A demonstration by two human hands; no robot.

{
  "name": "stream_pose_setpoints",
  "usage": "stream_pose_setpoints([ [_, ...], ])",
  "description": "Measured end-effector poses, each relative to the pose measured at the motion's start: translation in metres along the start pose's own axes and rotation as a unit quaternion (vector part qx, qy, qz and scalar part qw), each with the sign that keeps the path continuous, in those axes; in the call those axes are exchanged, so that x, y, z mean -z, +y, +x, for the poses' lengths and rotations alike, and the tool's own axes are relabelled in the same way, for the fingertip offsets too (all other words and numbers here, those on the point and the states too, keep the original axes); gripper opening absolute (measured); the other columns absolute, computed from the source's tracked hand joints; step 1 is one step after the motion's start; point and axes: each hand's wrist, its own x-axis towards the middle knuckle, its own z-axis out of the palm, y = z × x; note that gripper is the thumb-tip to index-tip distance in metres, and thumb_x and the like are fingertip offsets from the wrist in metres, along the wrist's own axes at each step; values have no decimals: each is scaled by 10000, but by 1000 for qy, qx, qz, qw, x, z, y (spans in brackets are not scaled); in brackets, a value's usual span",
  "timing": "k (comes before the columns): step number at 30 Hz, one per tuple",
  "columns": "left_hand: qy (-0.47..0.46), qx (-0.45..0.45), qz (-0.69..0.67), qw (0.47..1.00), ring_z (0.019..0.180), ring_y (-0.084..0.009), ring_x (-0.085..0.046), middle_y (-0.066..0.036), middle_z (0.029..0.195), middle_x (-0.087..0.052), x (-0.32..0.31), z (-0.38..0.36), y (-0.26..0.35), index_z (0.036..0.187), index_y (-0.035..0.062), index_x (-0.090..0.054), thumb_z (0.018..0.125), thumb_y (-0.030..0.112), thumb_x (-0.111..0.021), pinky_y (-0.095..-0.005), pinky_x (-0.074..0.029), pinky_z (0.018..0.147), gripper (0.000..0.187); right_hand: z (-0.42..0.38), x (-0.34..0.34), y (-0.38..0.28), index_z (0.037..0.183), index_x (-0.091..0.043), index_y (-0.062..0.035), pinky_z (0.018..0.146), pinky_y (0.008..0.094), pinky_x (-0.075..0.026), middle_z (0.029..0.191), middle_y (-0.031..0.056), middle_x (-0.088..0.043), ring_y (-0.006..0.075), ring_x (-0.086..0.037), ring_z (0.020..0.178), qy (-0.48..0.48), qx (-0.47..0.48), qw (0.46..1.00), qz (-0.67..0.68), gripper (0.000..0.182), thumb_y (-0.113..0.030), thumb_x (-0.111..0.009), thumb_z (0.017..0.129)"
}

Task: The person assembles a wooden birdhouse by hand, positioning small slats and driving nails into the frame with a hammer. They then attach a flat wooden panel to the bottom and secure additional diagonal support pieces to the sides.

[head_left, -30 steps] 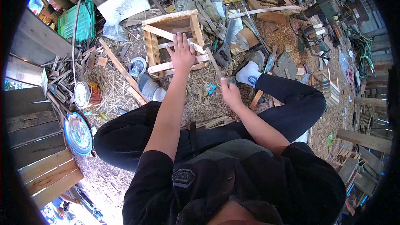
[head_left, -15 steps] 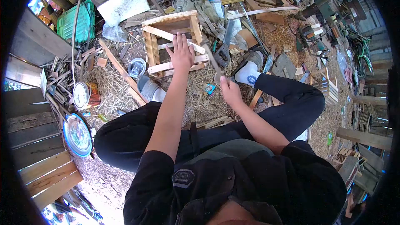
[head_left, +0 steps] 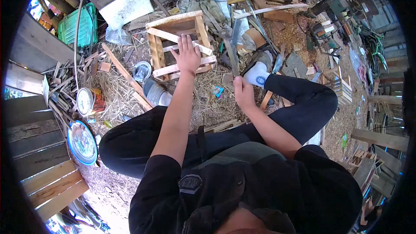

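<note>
My left hand (head_left: pixel 188 56) lies flat with fingers spread on a small wooden frame (head_left: pixel 162 63) of pale slats, pressing on a slanted slat across its top. The frame rests on the ground between my feet. In my right hand (head_left: pixel 243 93) is a hammer (head_left: pixel 232 56), gripped by the lower end of its handle. Its head points away from me, raised near the frame's right side and apart from it. Behind the hammer a hand saw (head_left: pixel 237 30) lies on the ground, mostly hidden.
Straw and shavings cover the floor. A long wood strip (head_left: pixel 125 76), a paint can (head_left: pixel 88 102) and a round basin (head_left: pixel 82 142) are at left. Farther off stand a green crate (head_left: pixel 78 25) and a white board (head_left: pixel 126 8). Wood scraps (head_left: pixel 277 16) and machinery (head_left: pixel 342 15) lie at right.
The hammer has risen and swung slightly right, away from the frame, with my right hand shifting a little right. My left hand stays on the frame.
</note>
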Motion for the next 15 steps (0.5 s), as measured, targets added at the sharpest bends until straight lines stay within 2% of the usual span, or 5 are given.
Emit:
stream_pose_setpoints([
  [2,5,0,-6,1000,1636,-274,-217,-84,1765,-263,0,1,3,1660,100,-355,1071,424,-423,-737,-172,1249,676,3,-8,12,1023,-727,22,783,550,-517,884,294,-716,498,-689,878,-42,-71,986,-147,609,-530,-482,1100],
  [7,-1,7,-4,1000,1635,-287,-223,-83,1767,-258,2,5,1,1656,95,-363,1078,412,-417,-732,-197,1247,661,1,-1,-10,1011,-736,13,752,557,-529,826,284,-704,491,-694,831,-61,-58,985,-148,561,-488,-500,1102],
  [10,-24,15,-11,1000,1637,-295,-217,-74,1772,-246,6,-1,3,1653,95,-365,1090,401,-405,-721,-206,1252,642,-8,0,-26,1002,-740,14,763,552,-541,833,293,-705,492,-702,858,2,-7,999,-45,554,-479,-507,1100],
  [13,28,3,-12,1000,1613,-291,-281,-94,1734,-330,6,-1,4,1618,88,-415,1055,385,-468,-748,-249,1220,640,5,-19,32,990,-725,18,745,544,-525,793,258,-698,479,-696,789,-50,-56,974,-215,612,-534,-484,1100],
  [15,38,1,-11,999,1616,-291,-276,-91,1733,-335,2,-2,5,1616,101,-423,1056,383,-467,-747,-254,1217,628,1,-16,24,1004,-725,20,743,541,-526,791,258,-697,478,-695,783,-51,-65,979,-187,618,-539,-480,1100],
])
